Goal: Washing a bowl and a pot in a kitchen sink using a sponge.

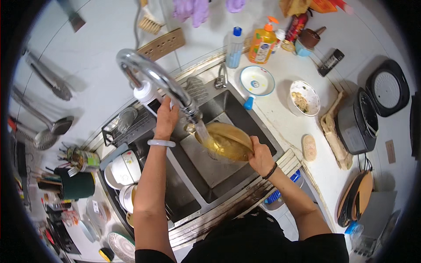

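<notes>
My left hand point(167, 116), with a pale bangle at its wrist, is closed at the white base of the chrome gooseneck tap point(158, 70); part of its fingers is hidden. Water runs from the spout into a gold-coloured metal bowl point(227, 134). That bowl is tilted over the right basin of the dark double sink point(210, 174), and some water lies in it. My right hand point(261, 154) grips its right rim, and a dark band circles the wrist. On the bowl's left side is a small metal piece, perhaps a handle.
Left of the sink, white bowls point(126, 167) stand in a rack near a dark green utensil holder point(77, 182). The right counter holds a blue-handled enamel pan point(257, 80), a bowl of food scraps point(303, 98), an orange pump bottle point(263, 44), a sponge point(309, 147) and an open rice cooker point(355, 121).
</notes>
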{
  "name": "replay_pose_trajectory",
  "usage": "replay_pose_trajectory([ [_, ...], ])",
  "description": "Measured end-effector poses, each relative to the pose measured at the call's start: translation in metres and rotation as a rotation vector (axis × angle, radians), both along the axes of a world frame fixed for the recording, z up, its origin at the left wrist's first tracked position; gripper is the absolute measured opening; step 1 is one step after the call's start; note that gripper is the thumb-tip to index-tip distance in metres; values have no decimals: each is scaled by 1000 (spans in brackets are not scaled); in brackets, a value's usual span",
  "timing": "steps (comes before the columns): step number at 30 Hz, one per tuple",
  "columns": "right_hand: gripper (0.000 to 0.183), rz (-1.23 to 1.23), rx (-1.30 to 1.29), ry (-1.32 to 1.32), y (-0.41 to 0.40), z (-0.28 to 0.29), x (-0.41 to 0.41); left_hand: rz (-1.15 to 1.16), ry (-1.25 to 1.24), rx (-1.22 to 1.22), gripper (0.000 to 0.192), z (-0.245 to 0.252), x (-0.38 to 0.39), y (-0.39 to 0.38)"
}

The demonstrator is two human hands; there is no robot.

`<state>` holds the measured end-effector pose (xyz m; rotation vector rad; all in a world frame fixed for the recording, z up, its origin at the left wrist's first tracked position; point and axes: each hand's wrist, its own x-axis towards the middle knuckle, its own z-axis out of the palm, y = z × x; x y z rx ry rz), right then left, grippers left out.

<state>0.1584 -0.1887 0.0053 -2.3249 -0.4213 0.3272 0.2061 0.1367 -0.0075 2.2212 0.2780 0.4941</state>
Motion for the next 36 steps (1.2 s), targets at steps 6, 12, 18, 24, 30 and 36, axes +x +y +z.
replay_pose_trajectory([
  [6, 58, 137, -199, -554, -13, 25, -11, -141, -4, 23, 23, -19, -26, 3],
  [12, 34, 130, -219, -999, -23, 54, -28, -216, 33, 75, 51, -11, -76, -11],
  [18, 38, 30, -260, -1078, -38, 75, -60, -173, -39, -221, 52, 3, -138, -24],
  [24, 42, -116, -134, -964, -61, 69, -73, -19, -264, -418, 50, 61, -188, -38],
  [30, 35, -434, 397, -359, -68, 23, -42, 327, -737, -107, 43, 179, -238, -77],
  [36, 22, -577, 1079, 570, -68, 29, 50, 577, -1032, 417, 38, 215, -225, -137],
])
